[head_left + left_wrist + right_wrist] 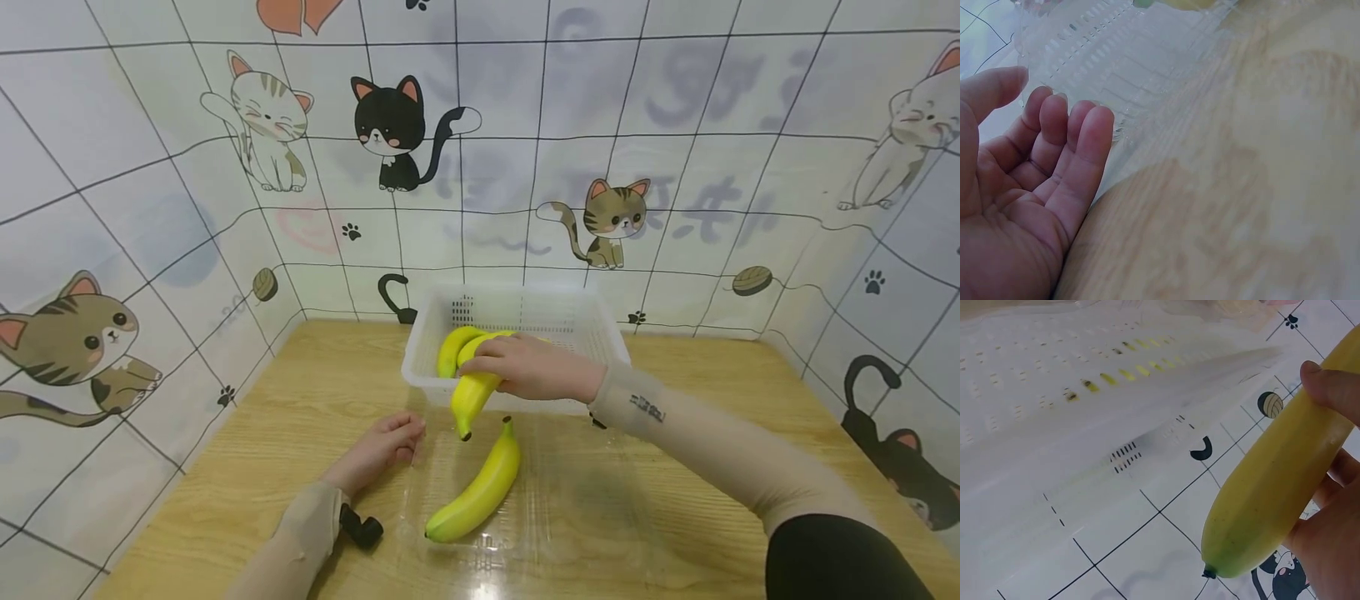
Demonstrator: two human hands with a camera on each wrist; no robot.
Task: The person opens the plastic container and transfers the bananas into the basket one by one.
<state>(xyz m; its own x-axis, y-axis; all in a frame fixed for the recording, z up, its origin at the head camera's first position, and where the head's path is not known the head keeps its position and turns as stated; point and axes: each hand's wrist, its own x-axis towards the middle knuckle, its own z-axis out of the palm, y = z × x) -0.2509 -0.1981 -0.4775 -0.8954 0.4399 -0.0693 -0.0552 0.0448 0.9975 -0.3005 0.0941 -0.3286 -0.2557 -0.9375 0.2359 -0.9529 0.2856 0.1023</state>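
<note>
My right hand (pixel 536 367) grips a yellow banana (pixel 474 395) over the front rim of a white perforated basket (pixel 517 308). In the right wrist view the thumb and fingers wrap round that banana (pixel 1279 469), its greenish end pointing down. More bananas (pixel 452 346) lie inside the basket, partly hidden by the hand. Another banana (pixel 480 492) lies in a clear plastic tray (pixel 592 500) in front of the basket. Near the tray's left edge my left hand (pixel 386 450) rests on the table, its fingers (pixel 1088 134) loosely curled with nothing in them.
The wooden table (pixel 352 358) meets walls covered in cat-patterned sheeting (pixel 495 167) at the back and both sides. A black camera mount (pixel 362 528) sits on the left wrist. The basket stands close to the back wall.
</note>
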